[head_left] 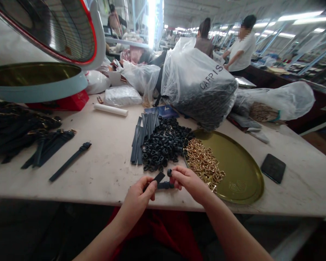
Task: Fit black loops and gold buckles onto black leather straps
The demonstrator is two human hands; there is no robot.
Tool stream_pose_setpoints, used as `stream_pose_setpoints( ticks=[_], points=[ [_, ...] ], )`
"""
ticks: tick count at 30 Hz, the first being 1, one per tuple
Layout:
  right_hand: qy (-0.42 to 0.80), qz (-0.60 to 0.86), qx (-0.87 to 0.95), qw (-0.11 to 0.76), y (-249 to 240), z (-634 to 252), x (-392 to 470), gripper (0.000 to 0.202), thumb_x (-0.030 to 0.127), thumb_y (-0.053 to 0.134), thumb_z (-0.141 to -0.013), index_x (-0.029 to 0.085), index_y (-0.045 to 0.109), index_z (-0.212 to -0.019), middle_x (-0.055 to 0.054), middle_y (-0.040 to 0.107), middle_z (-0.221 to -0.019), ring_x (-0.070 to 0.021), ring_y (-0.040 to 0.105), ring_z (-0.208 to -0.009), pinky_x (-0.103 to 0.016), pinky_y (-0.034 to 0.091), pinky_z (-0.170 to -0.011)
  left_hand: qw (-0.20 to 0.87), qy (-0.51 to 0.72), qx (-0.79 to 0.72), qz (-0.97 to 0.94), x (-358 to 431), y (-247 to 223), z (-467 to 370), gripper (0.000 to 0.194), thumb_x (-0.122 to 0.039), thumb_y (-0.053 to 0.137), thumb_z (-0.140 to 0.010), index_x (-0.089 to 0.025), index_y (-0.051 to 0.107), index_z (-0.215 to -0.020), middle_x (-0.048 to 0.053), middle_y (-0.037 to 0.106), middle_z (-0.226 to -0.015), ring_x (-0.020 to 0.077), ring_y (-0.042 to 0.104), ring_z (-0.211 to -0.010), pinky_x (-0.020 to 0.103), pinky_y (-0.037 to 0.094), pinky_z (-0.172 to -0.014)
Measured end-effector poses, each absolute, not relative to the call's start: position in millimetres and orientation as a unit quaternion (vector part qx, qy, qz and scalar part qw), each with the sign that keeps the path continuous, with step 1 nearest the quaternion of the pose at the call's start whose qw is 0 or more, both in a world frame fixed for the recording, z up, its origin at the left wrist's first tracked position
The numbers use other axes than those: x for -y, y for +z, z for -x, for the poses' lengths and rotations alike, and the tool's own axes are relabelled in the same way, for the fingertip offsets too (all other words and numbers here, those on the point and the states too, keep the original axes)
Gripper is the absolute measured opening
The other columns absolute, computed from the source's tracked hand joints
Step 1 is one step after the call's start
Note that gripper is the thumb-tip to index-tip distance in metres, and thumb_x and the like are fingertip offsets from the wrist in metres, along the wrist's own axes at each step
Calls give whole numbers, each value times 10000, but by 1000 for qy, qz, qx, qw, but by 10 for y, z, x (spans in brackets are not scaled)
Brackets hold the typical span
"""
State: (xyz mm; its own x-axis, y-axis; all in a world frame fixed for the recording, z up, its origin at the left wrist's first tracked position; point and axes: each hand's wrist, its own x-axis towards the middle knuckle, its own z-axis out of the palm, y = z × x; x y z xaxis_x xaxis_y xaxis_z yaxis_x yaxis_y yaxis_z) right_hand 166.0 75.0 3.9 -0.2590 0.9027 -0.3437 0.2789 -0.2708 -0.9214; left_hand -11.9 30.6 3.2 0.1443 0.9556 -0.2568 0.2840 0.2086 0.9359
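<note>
Hands: left hand (139, 194), right hand (186, 181) fingers clamped on strap (163, 184); loop pile (163, 146), brass tray (241, 174) just beyond.

Matt black strap (161, 182), glossy gold metal tray (241, 170), shiny gold buckles (203, 163), crinkled clear plastic bag (198, 83).

The narrow rubbery strap (161, 178) pinched between the left hand (139, 194) and right hand (188, 181) is black, as is the small loop at the right fingertips. The heap of small rubber loops (164, 145) is black; the flat straps (142, 136) beside it look dark grey-blue, perhaps black. The pile of little metal buckles (203, 163) is bright gold on a round olive-gold metal tray (241, 170). The worn tabletop (108, 166) is pale cream, stained. Near its right edge lies a black phone (273, 168).
</note>
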Motion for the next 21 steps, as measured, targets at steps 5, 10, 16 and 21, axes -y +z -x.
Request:
stream_pose_setpoints(
  ticks=[5,10,16,21],
  points=[
    [691,475,459,293,20,-1548,-493,259,400,504,-755,155,533,-676,43,524,-508,-48,382,-384,-182,277,-393,558,301,-552,-541,-209,64,98,267,-395,447,-803,-160,559,-739,-68,423,-493,91,384,-458,201,318,-484],
    [727,460,404,310,-12,-1530,-315,282,423,540,-762,143,551,-727,38,544,-527,-39,403,-390,-159,293,-386,550,297,-564,-539,-41,57,112,273,-410,447,-805,-164,547,-742,-68,443,-490,99,412,-464,204,334,-489],
    [761,413,371,336,92,-1572,-81,327,464,576,-746,141,586,-796,-4,616,-648,-56,494,-473,-184,389,-482,549,308,-557,-542,115,51,68,287,-415,445,-804,-158,561,-752,-58,464,-509,103,437,-470,204,343,-479],
    [729,442,363,376,58,-1580,83,310,432,678,-658,147,574,-722,34,574,-564,-44,442,-428,-179,343,-446,493,290,-567,-593,276,138,25,265,-368,423,-821,-160,583,-789,-39,509,-562,114,472,-519,211,363,-524]
  ],
)
